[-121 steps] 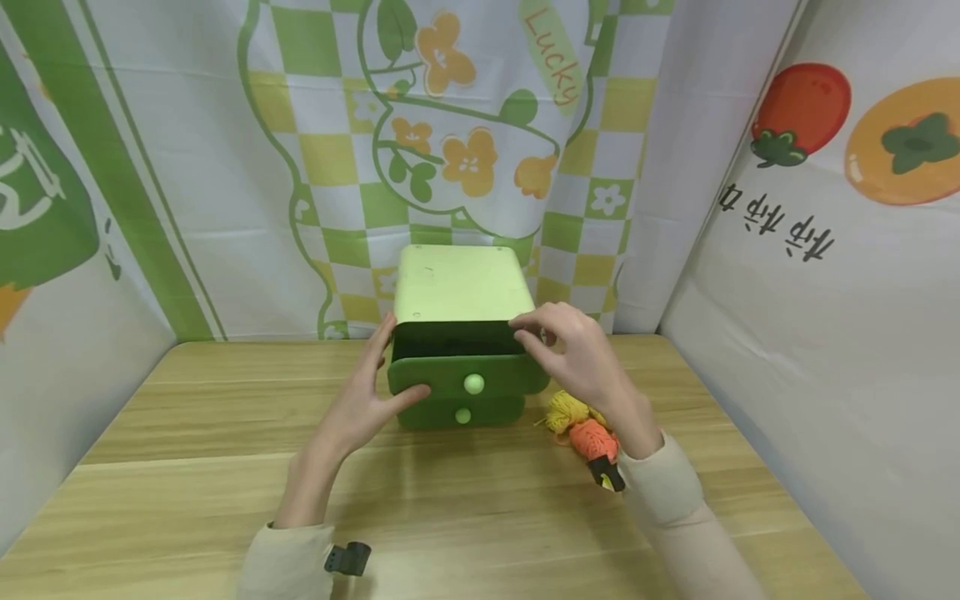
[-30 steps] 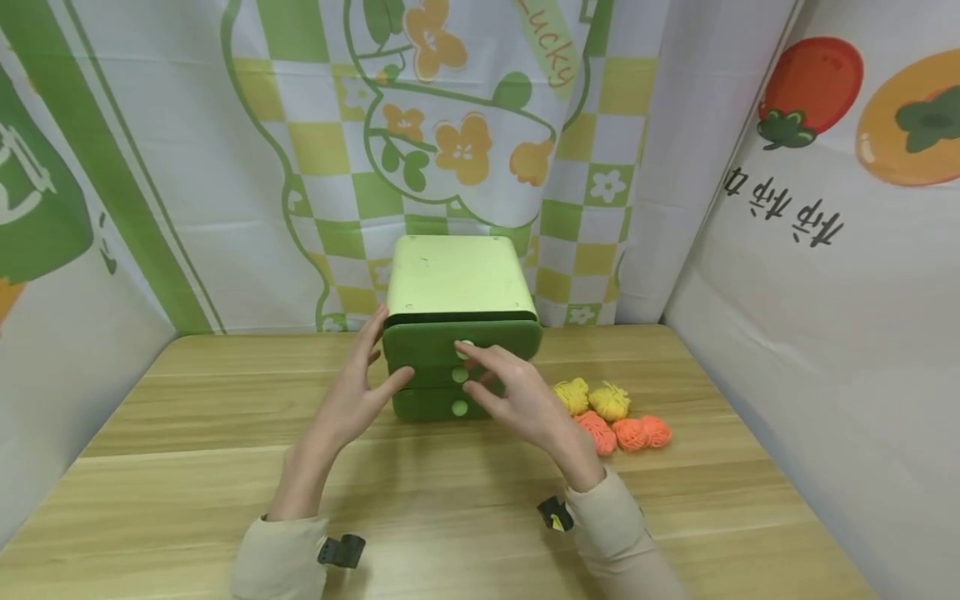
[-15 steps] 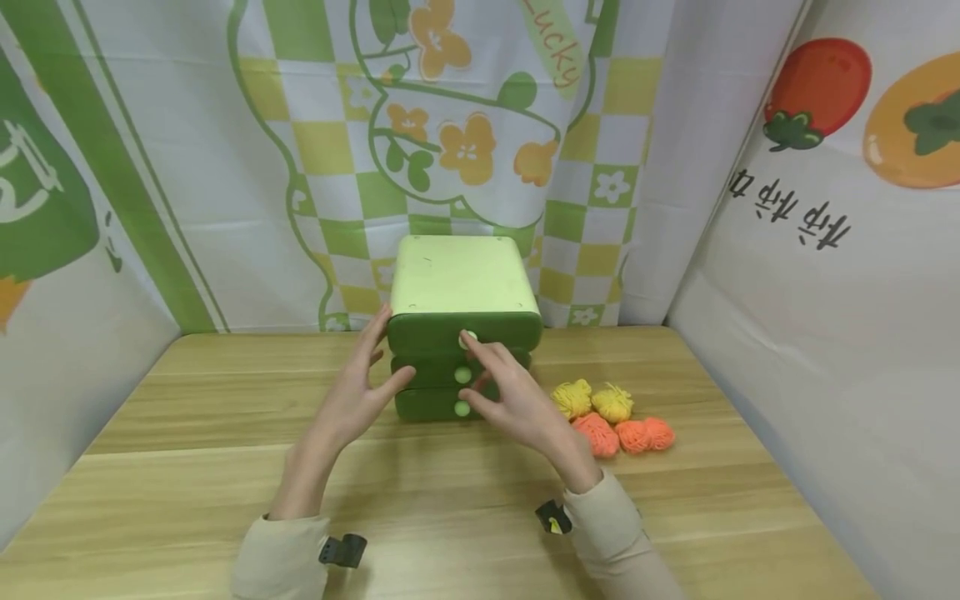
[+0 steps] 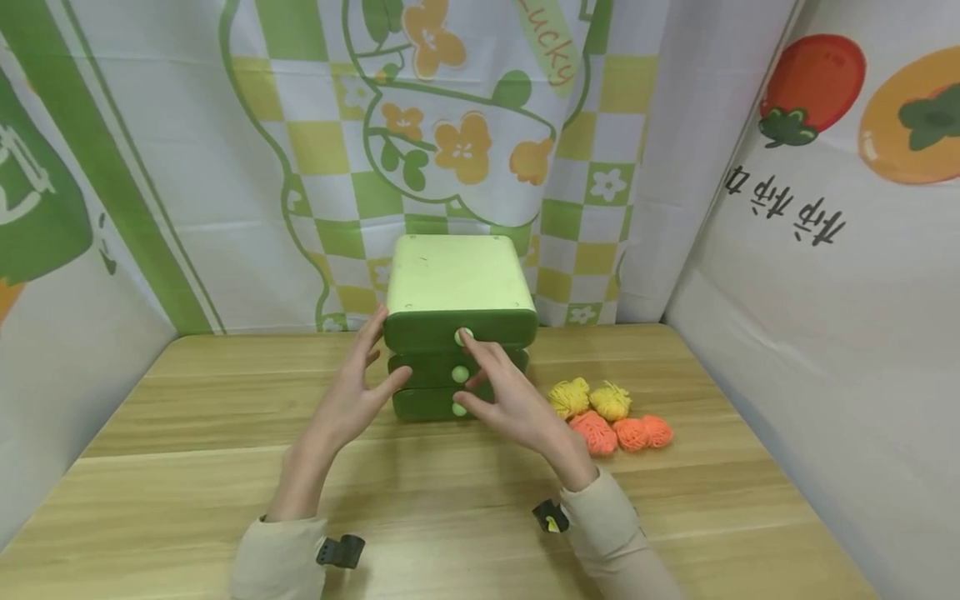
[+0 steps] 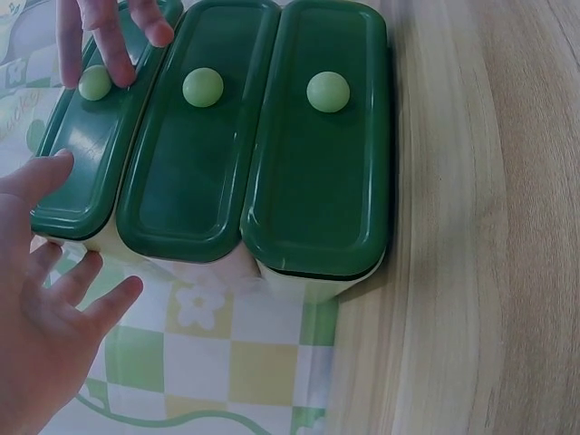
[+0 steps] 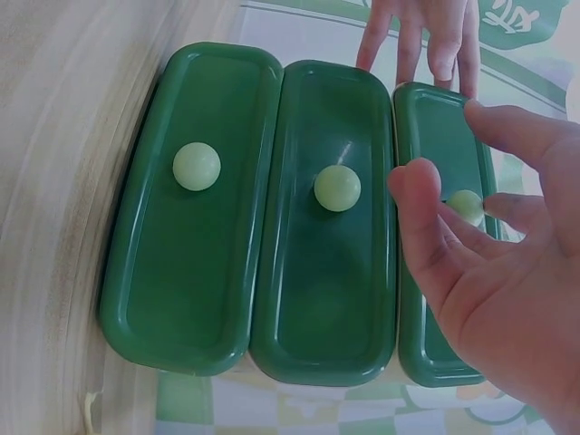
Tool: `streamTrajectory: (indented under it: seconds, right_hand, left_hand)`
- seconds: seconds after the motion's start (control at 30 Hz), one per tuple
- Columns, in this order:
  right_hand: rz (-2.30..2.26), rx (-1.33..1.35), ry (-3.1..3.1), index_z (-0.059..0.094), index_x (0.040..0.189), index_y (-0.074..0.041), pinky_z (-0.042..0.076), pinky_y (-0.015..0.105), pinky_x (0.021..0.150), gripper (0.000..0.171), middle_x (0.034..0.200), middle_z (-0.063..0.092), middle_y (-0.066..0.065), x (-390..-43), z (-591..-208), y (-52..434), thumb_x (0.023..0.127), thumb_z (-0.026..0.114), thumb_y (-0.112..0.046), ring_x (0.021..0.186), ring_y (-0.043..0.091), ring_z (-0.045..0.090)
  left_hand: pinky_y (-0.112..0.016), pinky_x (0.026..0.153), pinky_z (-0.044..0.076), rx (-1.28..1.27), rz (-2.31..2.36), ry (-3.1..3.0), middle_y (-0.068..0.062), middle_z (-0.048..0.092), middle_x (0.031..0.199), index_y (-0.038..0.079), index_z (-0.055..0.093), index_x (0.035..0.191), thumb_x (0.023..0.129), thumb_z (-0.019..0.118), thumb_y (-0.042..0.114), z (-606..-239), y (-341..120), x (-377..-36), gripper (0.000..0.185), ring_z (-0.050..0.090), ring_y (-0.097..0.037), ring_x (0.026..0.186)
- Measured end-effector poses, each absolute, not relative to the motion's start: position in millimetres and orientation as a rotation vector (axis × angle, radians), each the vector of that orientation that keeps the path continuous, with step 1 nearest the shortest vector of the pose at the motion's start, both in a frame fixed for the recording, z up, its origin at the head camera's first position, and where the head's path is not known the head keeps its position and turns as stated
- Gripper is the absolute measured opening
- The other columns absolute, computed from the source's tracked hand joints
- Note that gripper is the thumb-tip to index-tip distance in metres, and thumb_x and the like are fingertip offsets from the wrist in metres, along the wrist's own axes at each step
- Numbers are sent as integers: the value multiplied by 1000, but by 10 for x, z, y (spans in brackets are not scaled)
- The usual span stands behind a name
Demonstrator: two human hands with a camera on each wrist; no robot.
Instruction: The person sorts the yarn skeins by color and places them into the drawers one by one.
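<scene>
A small drawer cabinet point(image 4: 461, 275) with a pale green body stands on the table. Its top drawer point(image 4: 420, 331), middle drawer point(image 4: 427, 367) and bottom drawer point(image 4: 420, 406) have dark green fronts with round light green knobs, and all sit closed. My left hand point(image 4: 348, 400) rests along the cabinet's left side, fingers extended and thumb near the front. In front of the drawers, my right hand point(image 4: 517, 400) has a fingertip at the top knob point(image 6: 466, 207), fingers loosely bent and not wrapped round it. My right thumb hangs in front of the lower drawers.
Yellow yarn balls point(image 4: 611, 402) and orange yarn balls point(image 4: 632, 434) lie on the wooden table point(image 4: 225, 483), right of the cabinet. A printed curtain point(image 4: 322, 183) hangs close behind it. Black straps with small dark pieces sit at both wrists.
The top drawer, pulled out four seconds ago, has slid back flush with the cabinet. My right hand has moved from the drawer's right rim to its front. My left hand stays at the side.
</scene>
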State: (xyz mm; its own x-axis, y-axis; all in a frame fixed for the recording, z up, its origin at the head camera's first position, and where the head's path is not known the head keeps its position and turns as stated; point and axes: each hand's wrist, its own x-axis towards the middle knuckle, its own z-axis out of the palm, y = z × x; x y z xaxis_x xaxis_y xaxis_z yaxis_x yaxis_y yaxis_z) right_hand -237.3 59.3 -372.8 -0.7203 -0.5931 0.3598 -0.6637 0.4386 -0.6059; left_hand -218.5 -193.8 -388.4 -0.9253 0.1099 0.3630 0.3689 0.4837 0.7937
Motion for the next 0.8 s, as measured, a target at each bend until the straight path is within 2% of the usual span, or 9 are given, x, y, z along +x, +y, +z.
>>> streamTrajectory:
  seconds: [0.27, 0.47, 0.6, 0.7, 0.8]
  right_hand:
    - [1133, 1130, -2592, 21, 160, -22, 59, 38, 86, 81, 146, 44, 9, -2379, -3719, 595, 95, 69, -19, 102, 18, 67]
    - [1031, 1113, -2585, 26, 158, -23, 59, 37, 80, 77, 142, 50, 7, -2370, -3696, 612, 94, 70, -21, 95, 14, 66]
    - [980, 1125, -2575, 38, 153, -21, 59, 31, 77, 65, 132, 57, 6, -2363, -3679, 629, 95, 69, -22, 91, 12, 66]
    - [978, 1138, -2592, 47, 147, -19, 59, 34, 78, 56, 124, 61, 5, -2368, -3681, 641, 96, 68, -23, 89, 13, 66]
    - [999, 1141, -2625, 51, 144, -18, 60, 39, 80, 50, 123, 64, 5, -2383, -3697, 650, 96, 67, -23, 89, 15, 67]
  left_hand:
    - [-63, 113, 36, -413, -1405, -2459, 6, 8, 167, 39, 5, 160, 98, 65, 31, -3892, -1955, -2188, 86, 25, -40, 149]
    - [-62, 113, 38, -425, -1400, -2458, 9, 6, 167, 38, 5, 160, 98, 64, 33, -3881, -1957, -2188, 86, 24, -38, 150]
    - [-62, 113, 38, -426, -1411, -2461, 11, 6, 167, 37, 5, 160, 98, 64, 32, -3871, -1952, -2184, 86, 23, -37, 150]
    - [-62, 113, 38, -419, -1416, -2469, 11, 6, 167, 38, 5, 160, 97, 65, 33, -3863, -1947, -2177, 86, 23, -36, 151]
    - [-63, 112, 38, -412, -1416, -2477, 11, 5, 167, 39, 5, 160, 98, 64, 33, -3862, -1941, -2178, 86, 23, -37, 150]
